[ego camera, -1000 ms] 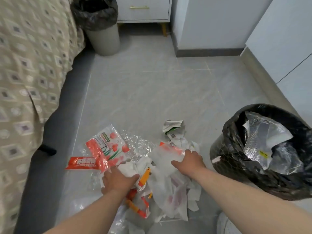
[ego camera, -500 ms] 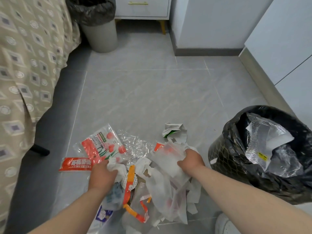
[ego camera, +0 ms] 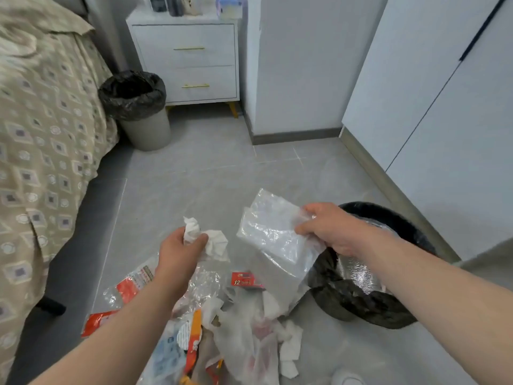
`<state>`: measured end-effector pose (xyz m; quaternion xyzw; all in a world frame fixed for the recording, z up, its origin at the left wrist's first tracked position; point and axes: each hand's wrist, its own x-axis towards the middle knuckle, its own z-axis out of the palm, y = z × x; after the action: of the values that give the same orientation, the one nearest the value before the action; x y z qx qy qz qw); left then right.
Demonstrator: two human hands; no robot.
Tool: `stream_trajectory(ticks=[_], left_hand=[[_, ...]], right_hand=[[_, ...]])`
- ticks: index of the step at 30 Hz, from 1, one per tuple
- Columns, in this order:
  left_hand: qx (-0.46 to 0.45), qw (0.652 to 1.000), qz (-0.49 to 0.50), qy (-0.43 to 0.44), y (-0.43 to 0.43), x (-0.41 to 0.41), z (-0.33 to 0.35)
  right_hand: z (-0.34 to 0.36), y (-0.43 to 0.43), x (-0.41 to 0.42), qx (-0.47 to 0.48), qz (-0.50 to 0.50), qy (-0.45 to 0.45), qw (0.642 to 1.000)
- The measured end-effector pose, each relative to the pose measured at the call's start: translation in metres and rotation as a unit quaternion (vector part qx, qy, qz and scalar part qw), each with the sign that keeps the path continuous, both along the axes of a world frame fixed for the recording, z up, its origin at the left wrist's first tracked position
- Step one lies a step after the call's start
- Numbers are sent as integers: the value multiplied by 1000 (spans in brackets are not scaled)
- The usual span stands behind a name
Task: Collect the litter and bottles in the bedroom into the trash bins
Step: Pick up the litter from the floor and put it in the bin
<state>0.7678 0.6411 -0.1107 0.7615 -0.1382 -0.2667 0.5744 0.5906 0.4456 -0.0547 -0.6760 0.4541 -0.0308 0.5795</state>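
Left fingers: curled tight round a crumpled white tissue (ego camera: 206, 240).
Right fingers: pinching a clear plastic bag (ego camera: 273, 237) by its right edge.
Left hand (ego camera: 177, 257): up over the litter pile (ego camera: 222, 329) on the near floor.
Right hand (ego camera: 330, 229): just left of the near black-lined bin (ego camera: 374, 301).
Far bin (ego camera: 138, 109): beside the bed (ego camera: 36, 134).

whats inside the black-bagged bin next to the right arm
The black-lined round trash bin holds crinkled silvery plastic film. The right hand, its forearm and the clear plastic bag it holds cover much of the opening, so anything else inside is hidden.
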Motion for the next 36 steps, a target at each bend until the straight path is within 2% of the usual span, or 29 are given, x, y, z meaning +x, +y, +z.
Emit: stream_trajectory(ticks=[3,6,9,13,17,19,21,22,25,28,32,34,36], left_hand=[[-60,998,-26,7,-45,-36,33],[-73,993,-96,0,-94,-86,48],[-36,980,-182,-70,-136,-148,51],[16,956,-271,-112,-171,-210,38],[16,929,-353,-105,-171,-219,26],[56,898,-376,-221,-161,-209,17],[150,835,-380,-369,-149,-195,2],[191,808,-395,-393,-144,-188,-9],[225,785,-456,-354,-133,-182,-33],[199,787,-451,-371,-128,-182,-49],[149,803,-451,-359,-121,-177,-53],[117,819,-438,-353,-109,-168,-53],[97,865,-371,-324,-94,-153,-60]], right_hand=[[50,-39,-41,45,-44,-89,994],[80,-80,-87,81,-85,-188,975],[89,-110,-129,80,-135,-254,954],[71,-132,-170,79,-175,-267,944],[44,-139,-194,85,-205,-236,946],[34,-137,-201,90,-218,-221,946],[21,-132,-204,84,-220,-192,953],[13,-129,-204,77,-209,-167,960],[-17,-117,-196,14,-137,-30,990],[-48,-106,-184,-132,-30,148,980],[-68,-102,-170,-274,46,265,923],[-62,-103,-161,-322,26,252,912],[-51,-95,-145,-348,12,187,918]])
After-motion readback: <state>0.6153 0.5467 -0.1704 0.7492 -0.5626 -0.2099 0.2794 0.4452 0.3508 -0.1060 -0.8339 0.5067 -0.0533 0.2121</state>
